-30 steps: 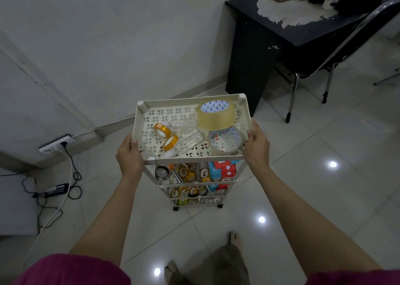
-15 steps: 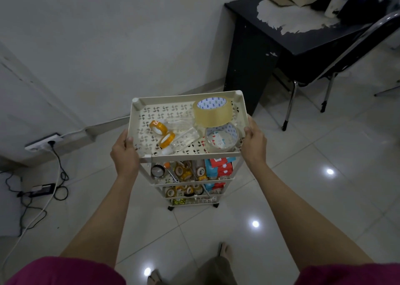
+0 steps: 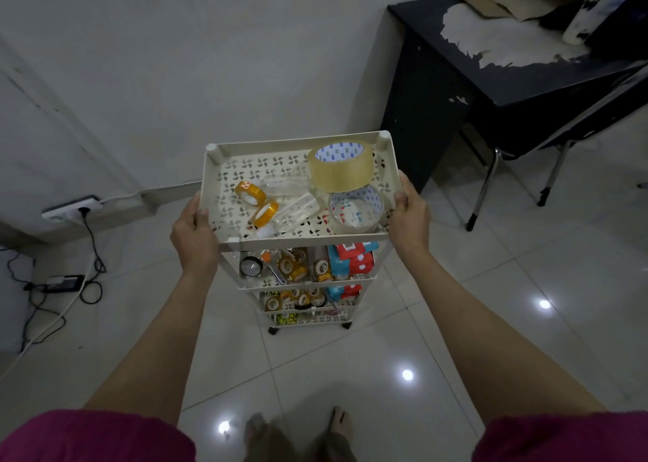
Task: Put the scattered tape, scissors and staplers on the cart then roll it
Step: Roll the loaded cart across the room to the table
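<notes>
A cream tiered cart (image 3: 294, 145) on small wheels stands on the tiled floor in front of me. My left hand (image 3: 193, 233) grips its top tray's left rim and my right hand (image 3: 410, 216) grips the right rim. On the top tray lie a wide brown tape roll (image 3: 342, 172), a clear tape roll (image 3: 356, 209), two small yellow tape rolls (image 3: 257, 202) and clear plastic items (image 3: 292, 198). The lower shelves hold several small tape rolls (image 3: 292, 267), red and blue boxes (image 3: 352, 260) and a black round item (image 3: 250, 266).
A white wall stands just beyond the cart. A black desk (image 3: 456, 86) with a metal-legged chair (image 3: 491, 177) is to the right. At left a power strip (image 3: 72, 207) and cables (image 3: 56, 296) lie on the floor. My bare feet (image 3: 298, 430) are below.
The cart with both hands on it has shifted slightly left and nearer the wall across the frames. My grip on the rims stays the same.
</notes>
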